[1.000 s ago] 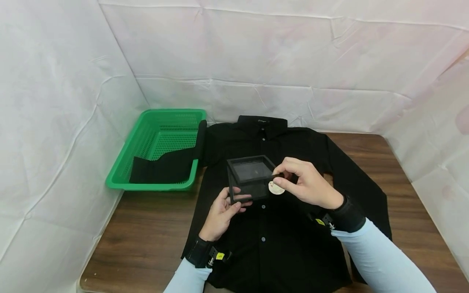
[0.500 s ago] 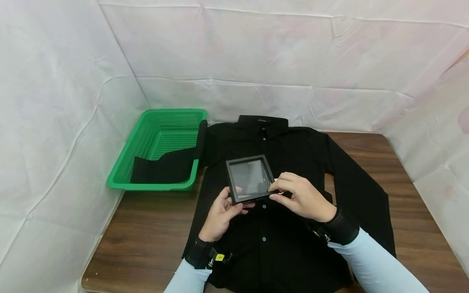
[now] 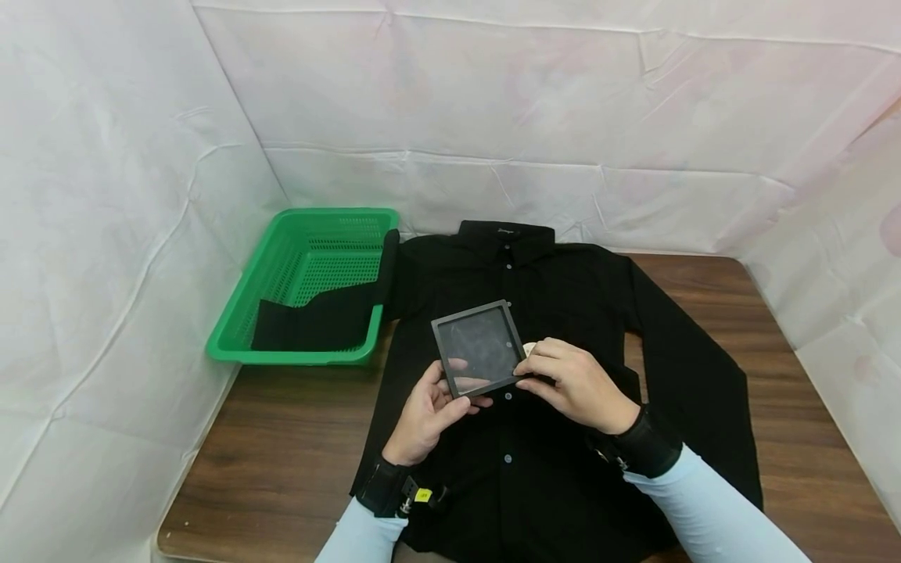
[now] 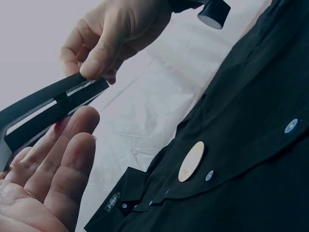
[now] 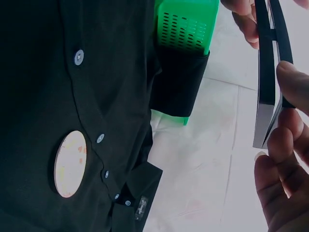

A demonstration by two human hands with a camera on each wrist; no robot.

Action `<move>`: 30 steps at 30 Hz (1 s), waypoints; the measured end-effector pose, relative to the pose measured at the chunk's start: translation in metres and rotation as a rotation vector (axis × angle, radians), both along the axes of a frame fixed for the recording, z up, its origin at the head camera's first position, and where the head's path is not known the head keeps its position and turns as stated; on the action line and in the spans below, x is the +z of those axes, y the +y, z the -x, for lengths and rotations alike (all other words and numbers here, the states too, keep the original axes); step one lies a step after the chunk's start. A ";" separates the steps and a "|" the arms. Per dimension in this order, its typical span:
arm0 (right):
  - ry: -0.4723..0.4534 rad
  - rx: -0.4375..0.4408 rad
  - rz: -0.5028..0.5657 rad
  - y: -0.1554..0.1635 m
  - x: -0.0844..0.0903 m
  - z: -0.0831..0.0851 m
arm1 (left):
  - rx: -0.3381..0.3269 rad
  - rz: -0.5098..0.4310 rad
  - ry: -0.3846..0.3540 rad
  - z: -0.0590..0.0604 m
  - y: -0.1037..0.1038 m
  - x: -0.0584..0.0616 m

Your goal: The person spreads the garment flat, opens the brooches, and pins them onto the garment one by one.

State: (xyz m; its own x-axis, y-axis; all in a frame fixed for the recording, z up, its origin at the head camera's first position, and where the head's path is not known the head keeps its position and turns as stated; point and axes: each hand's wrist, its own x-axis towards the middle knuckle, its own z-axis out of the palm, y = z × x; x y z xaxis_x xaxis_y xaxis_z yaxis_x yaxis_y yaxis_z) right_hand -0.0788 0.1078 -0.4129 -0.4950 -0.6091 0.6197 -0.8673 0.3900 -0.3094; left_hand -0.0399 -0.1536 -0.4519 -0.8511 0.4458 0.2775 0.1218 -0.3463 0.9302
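Observation:
A square black-framed display case with clear film windows is held above a black shirt. My left hand holds its lower-left corner, thumb on the edge and fingers beneath. With my right hand I pinch the lower-right corner. Seen edge-on in the right wrist view, the case has its two halves nearly together, a narrow gap between them. On the shirt front lies a round pale disc with faint orange marks. In the head view my right hand mostly hides that disc.
A green perforated basket stands at the left, with a black sleeve lying across it. The shirt is spread face up on a brown wooden table. White cloth walls rise behind and at both sides.
One second ago the case's lid stood raised; it has swung down onto the base. My right hand has moved lower and now pinches the corner. The case has turned slightly.

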 end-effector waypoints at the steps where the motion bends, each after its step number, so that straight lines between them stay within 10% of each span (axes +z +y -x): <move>1: 0.003 -0.001 0.001 0.000 -0.001 0.000 | 0.003 0.002 0.001 0.000 0.000 0.000; 6: -0.091 -0.049 0.028 0.000 -0.002 -0.001 | 0.032 0.015 0.007 0.001 0.000 0.001; 15: -0.647 -0.079 0.098 0.003 -0.011 -0.001 | 0.024 0.035 0.022 0.001 0.001 0.003; 30: -0.743 -0.031 0.127 -0.008 0.020 -0.013 | 0.030 0.079 -0.081 0.001 0.003 0.000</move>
